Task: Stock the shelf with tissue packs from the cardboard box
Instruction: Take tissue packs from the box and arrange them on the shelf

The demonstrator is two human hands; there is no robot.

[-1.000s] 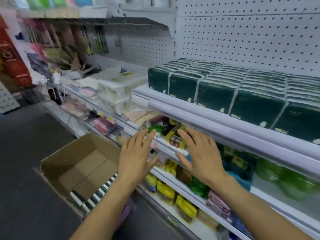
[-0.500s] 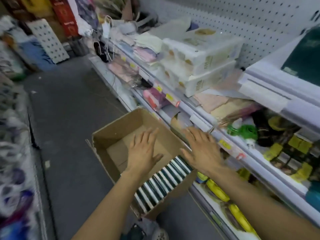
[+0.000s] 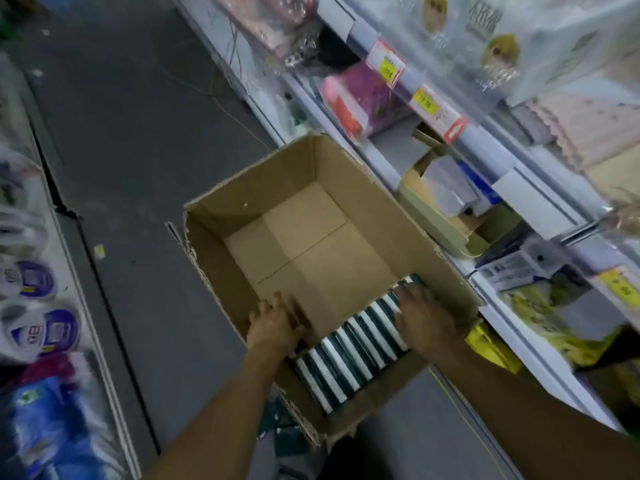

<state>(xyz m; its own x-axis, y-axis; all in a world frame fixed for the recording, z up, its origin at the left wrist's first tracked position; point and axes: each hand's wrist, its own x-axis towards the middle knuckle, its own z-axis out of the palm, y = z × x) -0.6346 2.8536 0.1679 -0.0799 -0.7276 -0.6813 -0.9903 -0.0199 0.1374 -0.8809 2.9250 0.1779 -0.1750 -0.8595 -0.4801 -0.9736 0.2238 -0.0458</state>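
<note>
Down at seven o'clock, left hand (image 3: 273, 327) inside the cardboard box (image 3: 429, 244), fingers spread flat and released, holding nothing. Mostly bare box floor from nine to twelve o'clock, so well along, by the look of it. One row of tissue packs (image 3: 349, 355) standing on edge along the five o'clock wall, yet to go up. Right hand (image 3: 424, 315) laid over the row's far end; grasping or only resting, cannot tell. Shelf (image 3: 540, 299) at three o'clock blurred, labels unreadable.

Far half of the cardboard box (image 3: 277, 188) lies bare; tissue packs (image 3: 349, 355) fill the near end.
</note>
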